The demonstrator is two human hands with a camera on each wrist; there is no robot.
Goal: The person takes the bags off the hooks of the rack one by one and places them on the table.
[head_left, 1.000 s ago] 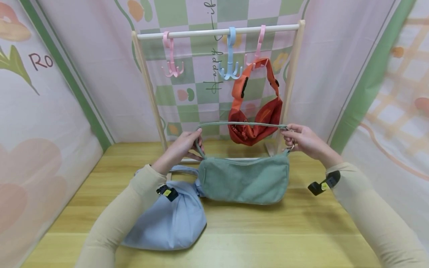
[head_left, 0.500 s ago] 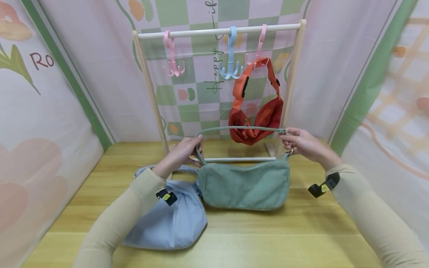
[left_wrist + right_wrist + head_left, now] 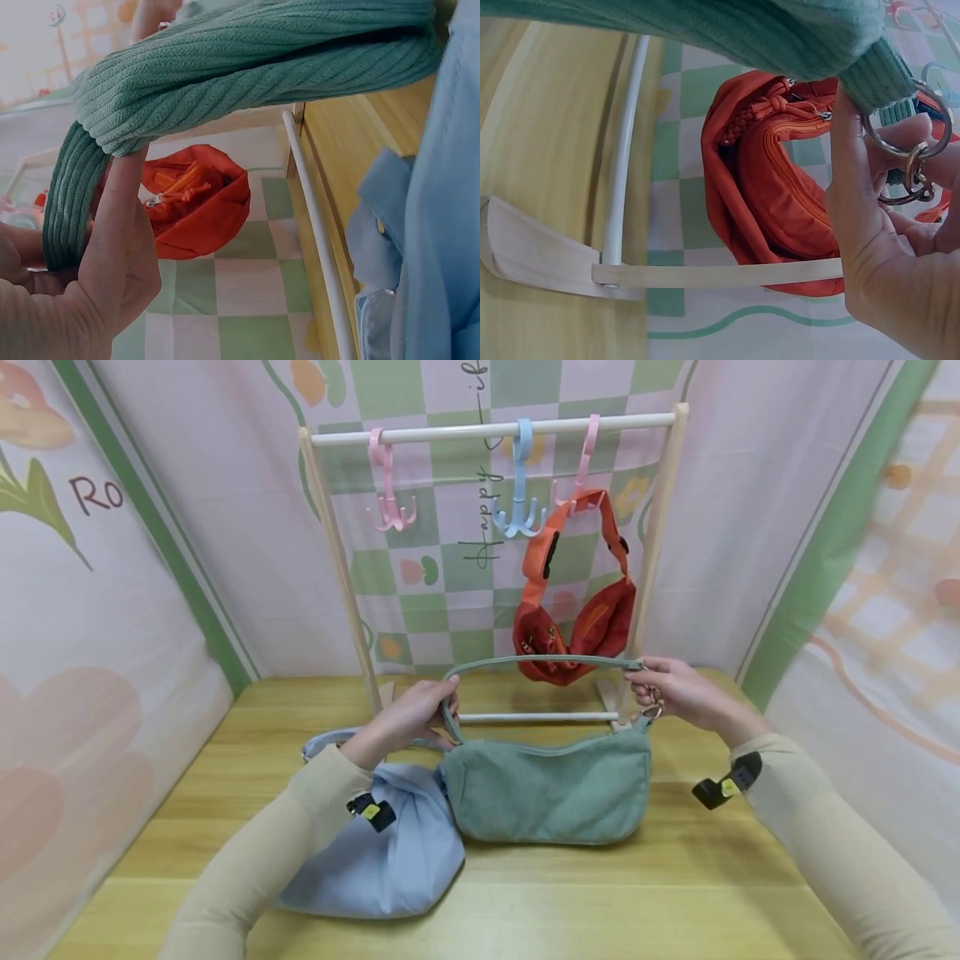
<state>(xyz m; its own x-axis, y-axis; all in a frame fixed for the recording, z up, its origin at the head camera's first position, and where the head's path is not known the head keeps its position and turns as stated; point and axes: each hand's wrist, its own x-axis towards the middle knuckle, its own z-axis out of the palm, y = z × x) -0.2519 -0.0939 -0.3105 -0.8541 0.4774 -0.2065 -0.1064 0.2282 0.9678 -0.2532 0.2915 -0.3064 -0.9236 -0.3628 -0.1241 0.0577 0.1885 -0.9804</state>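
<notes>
A green corduroy shoulder bag (image 3: 551,789) hangs upright between both hands in the head view, its strap (image 3: 540,658) stretched across above it. My left hand (image 3: 412,714) pinches the strap near its left end. At the other end, my right hand (image 3: 675,693) grips the strap beside the metal rings (image 3: 915,165), which show close up in the right wrist view. A light blue bag (image 3: 382,860) lies on the wooden table under my left forearm, partly behind the green bag. Whether the green bag's bottom touches the table, I cannot tell.
Behind the bag stands a wooden rack (image 3: 330,543) with a white top bar (image 3: 450,433). On it hang a left pink hook (image 3: 388,497), a blue hook (image 3: 519,497) and a right pink hook (image 3: 585,452), which bears a red waist bag (image 3: 573,635). Fabric walls enclose the table (image 3: 600,910).
Both hands have lowered the green bag a little toward the table, keeping its strap stretched. The blue bag and the red waist bag stay in place.
</notes>
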